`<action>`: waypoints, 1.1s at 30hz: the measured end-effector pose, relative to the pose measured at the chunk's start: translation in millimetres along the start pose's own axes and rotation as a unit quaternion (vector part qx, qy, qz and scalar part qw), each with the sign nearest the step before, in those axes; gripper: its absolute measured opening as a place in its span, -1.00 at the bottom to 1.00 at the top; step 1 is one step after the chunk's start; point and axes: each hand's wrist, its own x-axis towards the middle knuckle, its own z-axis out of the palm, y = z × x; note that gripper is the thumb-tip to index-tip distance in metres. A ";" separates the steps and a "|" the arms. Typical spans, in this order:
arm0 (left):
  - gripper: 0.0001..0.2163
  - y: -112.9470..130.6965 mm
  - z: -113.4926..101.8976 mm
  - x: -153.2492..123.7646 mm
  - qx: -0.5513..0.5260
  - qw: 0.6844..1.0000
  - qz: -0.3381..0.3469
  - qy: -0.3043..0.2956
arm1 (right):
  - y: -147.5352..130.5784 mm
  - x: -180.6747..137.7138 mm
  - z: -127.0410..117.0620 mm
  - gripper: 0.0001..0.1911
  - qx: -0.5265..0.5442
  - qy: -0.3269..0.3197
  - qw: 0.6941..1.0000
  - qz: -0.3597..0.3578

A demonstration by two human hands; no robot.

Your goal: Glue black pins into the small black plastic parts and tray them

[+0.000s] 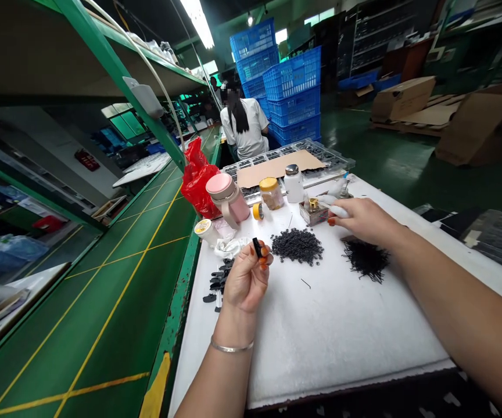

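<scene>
My left hand [247, 277], with a bracelet on its wrist, is raised over the white worktop. Its fingers pinch a small black plastic part [257, 247]. My right hand [366, 219] reaches across to the far right of the worktop. It is closed around a white rounded object [339, 212], perhaps a small squeeze bottle; the fingers cover much of it. Near that hand stands a small glass jar with a gold cap [314, 211]. Below it lies a heap of thin black pins [368, 259]. Between the hands is a pile of small black rings [297, 246].
Flat black parts [218, 281] lie left of my left hand. Behind are a pink mug [227, 194], a yellow-lidded jar [271, 194], a white bottle [293, 184] and a red bag [199, 183]. A green conveyor [115, 284] runs alongside. A person [244, 125] sits ahead beside blue crates [292, 96].
</scene>
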 end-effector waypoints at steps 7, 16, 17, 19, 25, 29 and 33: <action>-0.77 -5.7 3.1 2.4 0.023 1.000 -0.004 0.015 | -62.2 -39.8 6.5 -0.86 0.277 0.091 0.947 -0.135; -0.73 -13.2 -0.9 8.3 0.070 0.997 -0.005 0.037 | -78.9 -56.6 11.9 -0.89 0.266 0.132 0.929 -0.222; -0.73 -13.6 -1.2 8.8 0.075 0.996 -0.004 0.037 | -79.0 -56.4 12.7 -0.89 0.259 0.131 0.930 -0.227; -0.72 -14.2 -1.3 9.6 0.088 0.995 0.001 0.038 | -78.8 -55.9 14.7 -0.91 0.248 0.134 0.929 -0.241; -0.73 -16.5 0.8 11.0 0.144 0.989 0.020 0.040 | -77.0 -54.7 20.3 -0.90 0.203 0.148 0.932 -0.261; -0.73 -17.4 -0.4 12.2 0.180 0.980 0.046 0.063 | -75.9 -55.0 21.2 -0.85 0.161 0.132 0.942 -0.263; -0.74 -16.0 -3.4 13.1 0.238 0.965 0.080 0.081 | -76.8 -55.3 19.7 -0.84 0.161 0.108 0.950 -0.246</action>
